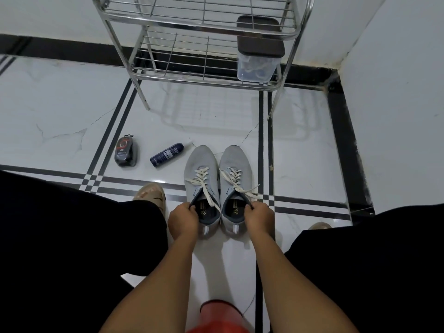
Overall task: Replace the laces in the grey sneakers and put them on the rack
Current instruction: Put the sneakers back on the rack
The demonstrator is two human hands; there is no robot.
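Right now my two hands are down at the heel end of the grey sneakers, one on each shoe. My left hand (183, 218) curls its fingers over the collar of the left sneaker (202, 188), and my right hand (259, 217) hooks the collar of the right sneaker (236, 186) the same way, so both hands grip a shoe and neither is spread. The pair stands side by side on the tiled floor (300, 152), touching or nearly so, toes pointing away from me.

Both shoes carry cream laces (204, 177) criss-crossed through the eyelets, with the ends loose and untied; one end trails over the right shoe's edge. Whether these are the old laces or the new ones I cannot tell, so I judge the lacing either finished or not yet begun.

Further out, to the left, lie a dark spray can (167, 155) and a small dark shoe-polish sponge case (126, 152). Beyond them stands the metal rack (168, 75), with a clear lidded box (258, 61) on its lower shelf. The sneakers are not yet on it, so that step remains.
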